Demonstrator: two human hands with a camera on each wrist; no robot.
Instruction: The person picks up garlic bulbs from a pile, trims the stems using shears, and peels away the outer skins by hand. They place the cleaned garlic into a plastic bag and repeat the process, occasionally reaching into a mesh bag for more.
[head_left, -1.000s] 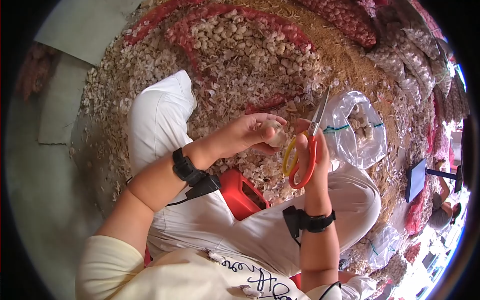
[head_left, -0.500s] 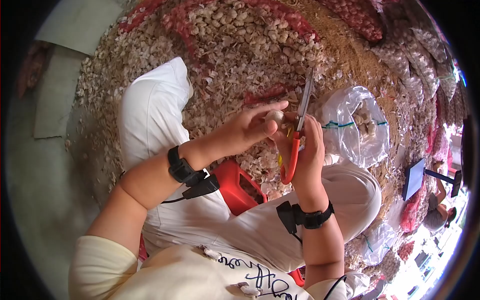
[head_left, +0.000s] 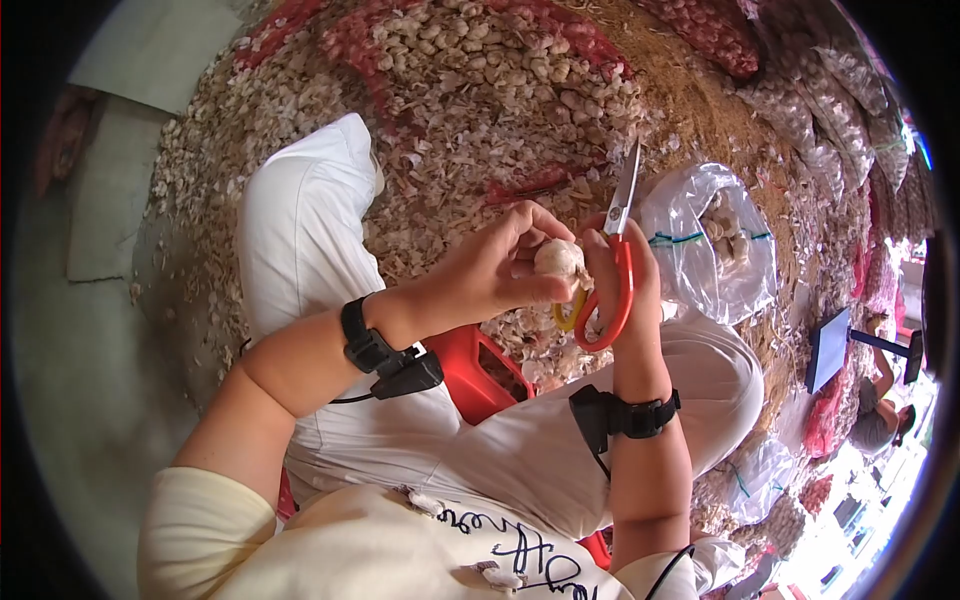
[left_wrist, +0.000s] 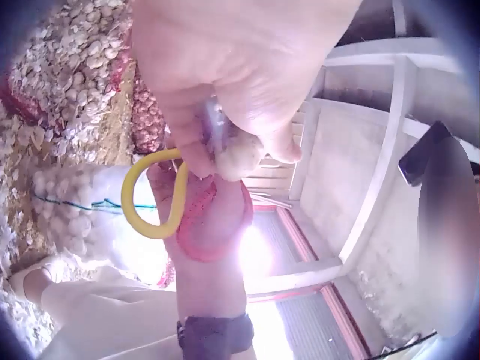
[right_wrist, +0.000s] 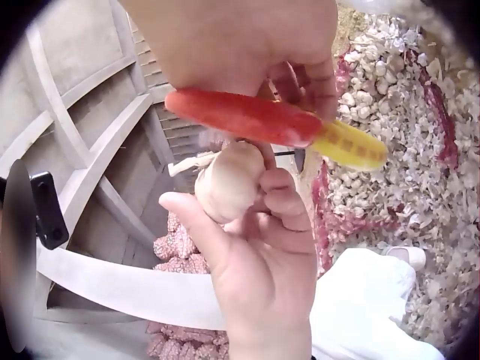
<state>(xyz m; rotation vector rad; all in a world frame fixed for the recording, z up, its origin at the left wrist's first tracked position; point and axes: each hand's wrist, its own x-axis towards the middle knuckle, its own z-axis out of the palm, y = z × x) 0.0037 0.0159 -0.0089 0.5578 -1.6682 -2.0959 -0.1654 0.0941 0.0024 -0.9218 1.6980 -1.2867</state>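
My left hand [head_left: 495, 265] grips a whitish garlic bulb [head_left: 560, 260] between thumb and fingers. In the right wrist view, the bulb [right_wrist: 231, 180] shows pale and rounded, with a thin dry strand at its upper left. Scissors [head_left: 622, 255] with one red and one yellow handle lie in my right hand [head_left: 643, 285], their blades pointing away from my body. The right fingertips come right up to the bulb's side. In the left wrist view, the yellow handle loop [left_wrist: 129, 195] hangs beside the left fingers.
A clear plastic bag [head_left: 690, 275] holding garlic stands beyond the right hand. Loose garlic and peelings [head_left: 450, 140] cover the ground ahead, with red netting [head_left: 590, 45] around them. A red plastic container [head_left: 470, 385] sits between my legs. Full mesh sacks [head_left: 790, 120] lie at the far right.
The hands came together at the bulb, then the right hand with the scissors drew slightly right. The bulb has turned and shows more fully in the left hand.
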